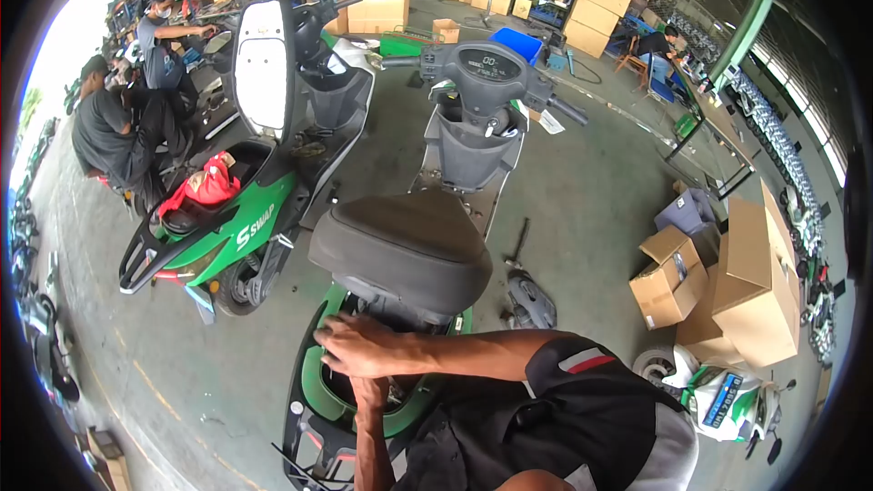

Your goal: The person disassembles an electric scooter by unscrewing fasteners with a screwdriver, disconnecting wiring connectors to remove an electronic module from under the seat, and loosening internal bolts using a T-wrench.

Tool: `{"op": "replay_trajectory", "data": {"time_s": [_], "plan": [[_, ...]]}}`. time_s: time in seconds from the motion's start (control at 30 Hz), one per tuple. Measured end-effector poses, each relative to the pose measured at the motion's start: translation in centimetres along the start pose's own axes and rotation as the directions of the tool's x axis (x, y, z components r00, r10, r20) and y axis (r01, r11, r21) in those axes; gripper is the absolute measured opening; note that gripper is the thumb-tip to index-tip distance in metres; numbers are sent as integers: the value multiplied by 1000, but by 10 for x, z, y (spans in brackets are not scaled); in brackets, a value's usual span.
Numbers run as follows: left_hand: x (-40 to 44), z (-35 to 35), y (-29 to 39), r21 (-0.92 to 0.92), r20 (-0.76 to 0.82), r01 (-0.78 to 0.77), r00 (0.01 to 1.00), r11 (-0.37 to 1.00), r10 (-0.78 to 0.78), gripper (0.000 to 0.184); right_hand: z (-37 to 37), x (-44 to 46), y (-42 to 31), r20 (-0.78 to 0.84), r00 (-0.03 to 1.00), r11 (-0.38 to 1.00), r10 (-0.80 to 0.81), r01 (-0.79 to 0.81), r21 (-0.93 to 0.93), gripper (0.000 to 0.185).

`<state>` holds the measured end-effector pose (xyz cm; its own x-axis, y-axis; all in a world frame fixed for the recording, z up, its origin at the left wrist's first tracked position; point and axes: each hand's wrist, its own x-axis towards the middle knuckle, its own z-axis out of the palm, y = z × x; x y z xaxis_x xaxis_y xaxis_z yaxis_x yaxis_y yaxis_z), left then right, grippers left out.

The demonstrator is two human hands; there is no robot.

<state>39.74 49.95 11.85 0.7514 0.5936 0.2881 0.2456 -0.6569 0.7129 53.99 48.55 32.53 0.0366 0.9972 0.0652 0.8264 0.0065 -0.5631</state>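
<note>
My right hand reaches across to the green rear body panel of a scooter, at the edge of the opening under its seat. Its fingers are bent together, and what they hold, if anything, is hidden. Below it, my left hand goes into the opening beneath my right hand, with its fingers out of sight. The dark seat is tipped up in front of my hands. Farther forward are the scooter's handlebar and display.
A second green scooter stands to the left, a red cloth on it. Two people sit and stand beyond it. A dark part lies on the floor at right. Cardboard boxes and a white-green scooter are farther right.
</note>
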Motion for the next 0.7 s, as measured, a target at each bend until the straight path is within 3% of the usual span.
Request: {"op": "replay_trajectory", "data": {"time_s": [0.03,0.1,0.13,0.2,0.23,0.3,0.33,0.37,0.43,0.53,0.57,0.6,0.67,0.7], "plan": [[5,-5,8,6,-1,-6,1000,1000,6,47,-28,4,-18,-40,998,998,-40,41,43,39],[11,-16,31,-95,24,125,992,988,-123,45,-81,3,-49,-410,880,968,-238,250,-26,42],[13,-16,31,-102,28,136,991,985,-134,44,-106,1,-59,-412,879,968,-239,250,-28,42],[15,-17,29,-113,23,147,989,983,-145,41,-139,-2,-70,-566,746,895,-351,445,31,56],[14,-17,27,-116,17,145,989,983,-144,40,-121,-1,-64,-567,743,893,-356,449,28,56],[8,-14,20,-124,-5,137,990,983,-138,38,-31,4,-31,-396,834,922,-385,326,-209,64],[5,-12,17,-128,-11,132,991,983,-135,37,18,10,-4,148,986,972,-79,109,-206,72],[6,-12,15,-132,-18,129,991,983,-132,36,24,18,3,139,987,973,-85,112,-203,72],[4,-13,17,-135,-36,127,990,983,-133,34,32,13,4,-192,951,969,-243,227,-102,70],[17,-18,25,-146,-76,81,993,986,-93,31,25,20,8,-181,945,962,-271,256,-99,71],[9,-22,22,-205,-42,121,990,971,-133,29,29,23,12,-204,930,951,-305,286,-116,71],[-7,-1,-15,-70,23,262,965,963,-261,31,29,23,12,-166,946,960,-279,275,-47,71],[-5,-6,-24,-225,13,79,997,971,-78,40,23,23,8,-89,961,963,-263,257,-75,73],[-1,-13,-24,-239,149,183,977,954,-150,46,27,22,6,-112,963,967,-246,237,-92,75]]}}
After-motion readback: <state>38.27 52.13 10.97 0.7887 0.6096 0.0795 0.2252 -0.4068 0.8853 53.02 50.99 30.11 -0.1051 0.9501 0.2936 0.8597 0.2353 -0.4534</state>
